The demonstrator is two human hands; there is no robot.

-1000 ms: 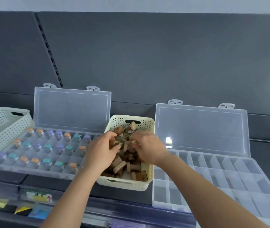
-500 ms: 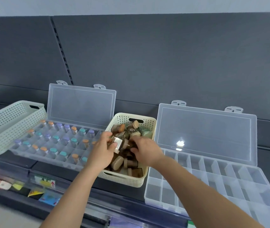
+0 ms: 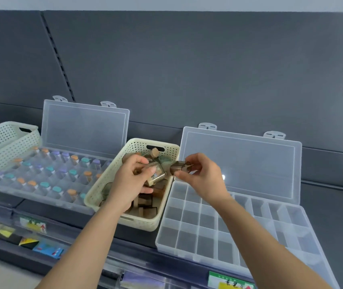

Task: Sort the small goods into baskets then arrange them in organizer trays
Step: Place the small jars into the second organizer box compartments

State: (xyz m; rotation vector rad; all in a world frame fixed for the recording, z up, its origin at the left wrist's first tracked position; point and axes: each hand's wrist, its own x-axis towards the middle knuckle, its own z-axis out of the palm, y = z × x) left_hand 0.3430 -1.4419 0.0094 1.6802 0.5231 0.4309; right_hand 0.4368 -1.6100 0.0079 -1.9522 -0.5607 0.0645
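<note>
Both hands had risen out of the cream basket [image 3: 141, 224] — the right hand [image 3: 206, 176] pinching a small brown vial [image 3: 179, 168] beside the unfilled right organizer tray [image 3: 187, 240], the left hand [image 3: 129, 182] gripping a corked bottle [image 3: 157, 175] above the basket. Tray-filling was probably beginning.

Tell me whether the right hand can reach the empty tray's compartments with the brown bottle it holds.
Probably yes. The right hand, pinching the brown bottle, hovers over the far-left corner of the empty tray; its lid stands open and nothing covers the compartments.
</note>
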